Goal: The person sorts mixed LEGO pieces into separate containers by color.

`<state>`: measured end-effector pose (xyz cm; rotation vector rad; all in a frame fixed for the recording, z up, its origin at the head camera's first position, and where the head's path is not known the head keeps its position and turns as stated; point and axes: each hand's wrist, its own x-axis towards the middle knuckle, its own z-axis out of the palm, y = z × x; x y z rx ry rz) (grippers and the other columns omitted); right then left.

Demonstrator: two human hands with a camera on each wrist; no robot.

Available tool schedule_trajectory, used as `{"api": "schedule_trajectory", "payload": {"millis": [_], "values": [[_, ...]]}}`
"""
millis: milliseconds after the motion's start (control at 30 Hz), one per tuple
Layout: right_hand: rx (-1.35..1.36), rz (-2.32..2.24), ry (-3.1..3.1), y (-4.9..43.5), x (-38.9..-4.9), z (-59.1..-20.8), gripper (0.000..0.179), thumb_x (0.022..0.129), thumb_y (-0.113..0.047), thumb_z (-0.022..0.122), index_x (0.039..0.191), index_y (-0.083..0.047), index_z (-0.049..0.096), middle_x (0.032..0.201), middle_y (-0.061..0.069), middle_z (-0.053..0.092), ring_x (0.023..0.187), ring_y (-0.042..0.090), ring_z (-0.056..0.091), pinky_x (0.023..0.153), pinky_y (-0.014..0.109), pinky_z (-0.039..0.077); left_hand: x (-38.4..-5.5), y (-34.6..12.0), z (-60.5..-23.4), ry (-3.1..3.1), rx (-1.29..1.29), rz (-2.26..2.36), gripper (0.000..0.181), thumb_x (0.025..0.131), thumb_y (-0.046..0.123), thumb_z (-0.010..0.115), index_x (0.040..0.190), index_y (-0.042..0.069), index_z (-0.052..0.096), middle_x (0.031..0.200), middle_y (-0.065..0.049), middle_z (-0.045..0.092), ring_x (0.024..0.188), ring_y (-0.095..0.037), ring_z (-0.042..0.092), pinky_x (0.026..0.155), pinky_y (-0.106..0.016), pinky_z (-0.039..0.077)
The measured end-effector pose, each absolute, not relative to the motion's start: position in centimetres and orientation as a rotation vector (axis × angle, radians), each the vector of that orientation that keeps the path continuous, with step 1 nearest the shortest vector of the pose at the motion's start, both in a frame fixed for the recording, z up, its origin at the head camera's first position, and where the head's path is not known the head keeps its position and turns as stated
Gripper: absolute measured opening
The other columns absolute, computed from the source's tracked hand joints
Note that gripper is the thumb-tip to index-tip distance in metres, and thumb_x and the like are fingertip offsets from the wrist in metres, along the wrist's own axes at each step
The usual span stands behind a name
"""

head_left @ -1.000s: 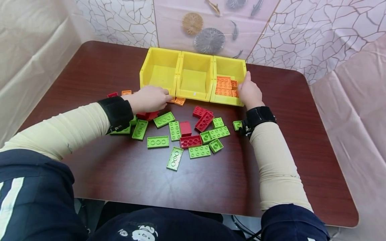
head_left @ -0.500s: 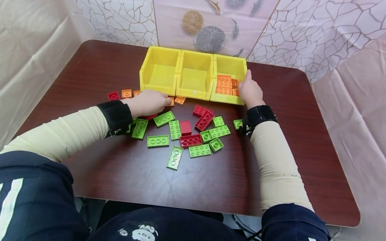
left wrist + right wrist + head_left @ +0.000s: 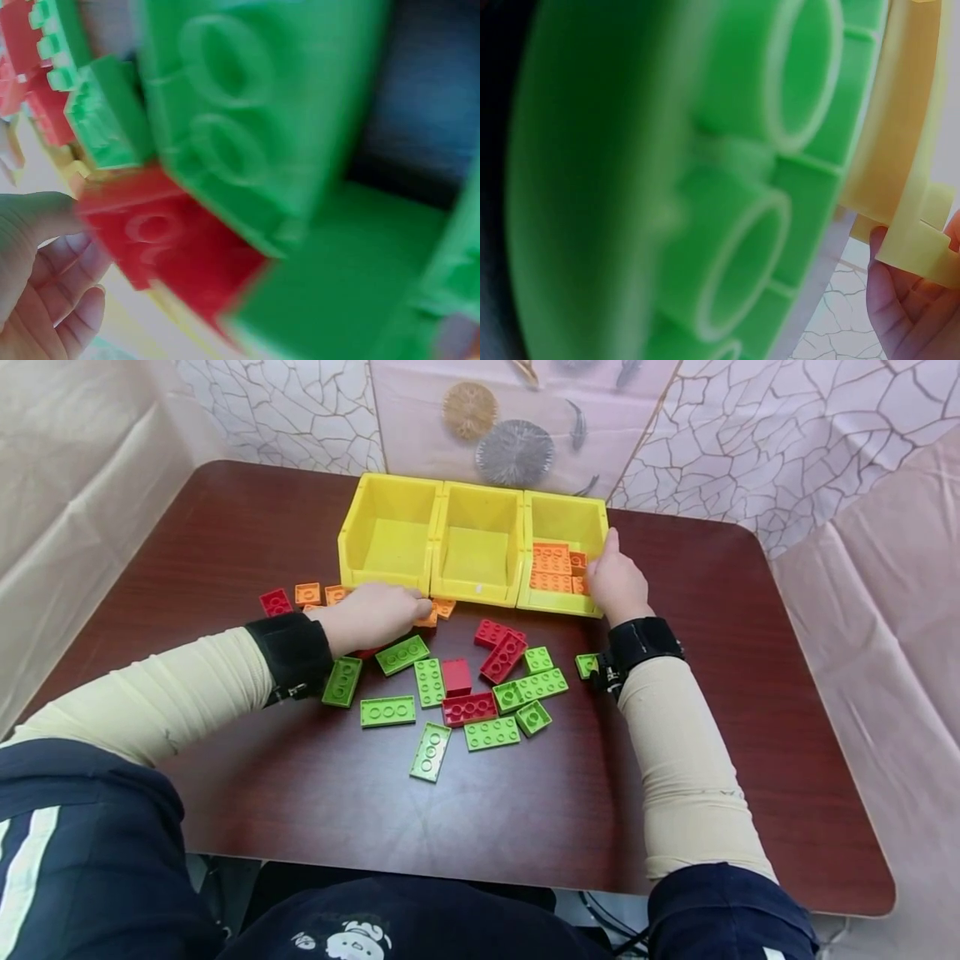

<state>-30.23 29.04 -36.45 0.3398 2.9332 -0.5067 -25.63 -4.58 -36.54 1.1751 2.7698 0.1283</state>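
My left hand (image 3: 381, 614) is low in front of the yellow bins, fingertips on an orange brick (image 3: 427, 617) that it pinches. In the left wrist view the fingers (image 3: 64, 281) curl, with the thumb tip hidden behind a red brick (image 3: 161, 232) and green bricks (image 3: 262, 90) close to the camera. My right hand (image 3: 618, 583) grips the outer side wall of the right yellow bin (image 3: 558, 602), thumb pointing up along its edge. Its fingers and the bin's yellow edge (image 3: 915, 244) show in the right wrist view. Several orange bricks (image 3: 551, 567) lie inside that bin.
The left bin (image 3: 386, 543) and middle bin (image 3: 478, 547) adjoin it. Across the brown table (image 3: 300, 793) lie green bricks (image 3: 387, 711) and red bricks (image 3: 504, 657). A green brick (image 3: 587, 665) is beside my right wrist. More orange bricks (image 3: 307, 594) sit left of my left hand.
The orange brick at my left fingertips has shifted slightly right and toward me along with the hand. My right hand has stayed at the bin wall. The head view has shifted slightly.
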Motion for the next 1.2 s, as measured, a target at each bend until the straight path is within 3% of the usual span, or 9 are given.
{"api": "schedule_trajectory", "payload": {"millis": [233, 433, 667, 900, 1200], "values": [[0.345, -0.5, 2.932, 29.1, -30.3, -36.2, 0.064, 0.099, -0.026, 0.025, 0.146, -0.016, -0.017, 0.115, 0.021, 0.055, 0.09, 0.033, 0.051, 0.081, 0.043, 0.042, -25.2, -1.7, -35.0, 2.783, 1.416, 0.024, 0.011, 0.086, 0.0, 0.05, 0.087, 0.009, 0.056, 0.073, -0.004, 0.051, 0.066, -0.021, 0.048, 0.056, -0.034, 0.041], [0.35, -0.505, 2.946, 29.3, -30.4, -36.4, 0.064, 0.099, -0.026, 0.025, 0.147, -0.017, -0.017, 0.112, 0.021, 0.056, 0.087, 0.033, 0.051, 0.079, 0.042, 0.041, -25.2, 1.7, -33.7, 2.766, 1.507, 0.045, 0.016, 0.085, -0.001, 0.053, 0.095, 0.008, 0.059, 0.087, -0.006, 0.058, 0.075, -0.022, 0.055, 0.064, -0.037, 0.047], [0.366, -0.498, 2.928, 29.3, -30.5, -36.6, 0.065, 0.098, -0.026, 0.026, 0.147, -0.017, -0.017, 0.118, 0.02, 0.055, 0.09, 0.032, 0.051, 0.083, 0.043, 0.042, -25.9, 6.4, -32.3, 2.728, 1.536, 0.067, 0.018, 0.088, 0.0, 0.046, 0.098, 0.009, 0.057, 0.085, -0.004, 0.054, 0.076, -0.02, 0.05, 0.066, -0.035, 0.043], [0.355, -0.501, 2.936, 29.2, -30.6, -36.6, 0.067, 0.097, -0.024, 0.028, 0.148, -0.015, -0.014, 0.119, 0.02, 0.056, 0.09, 0.032, 0.053, 0.079, 0.044, 0.044, -27.5, 9.8, -32.2, 2.782, 1.714, 0.007, 0.019, 0.091, 0.0, 0.045, 0.1, 0.006, 0.061, 0.09, -0.007, 0.061, 0.083, -0.025, 0.057, 0.072, -0.038, 0.047], [0.331, -0.458, 2.989, 29.6, -30.4, -37.0, 0.067, 0.097, -0.024, 0.03, 0.149, -0.013, -0.011, 0.106, 0.02, 0.059, 0.085, 0.032, 0.055, 0.077, 0.045, 0.045, -31.2, 13.1, -32.6, 2.916, 1.528, 0.013, 0.026, 0.095, 0.002, 0.043, 0.113, 0.008, 0.06, 0.103, -0.01, 0.059, 0.091, -0.026, 0.059, 0.075, -0.043, 0.05]]}}
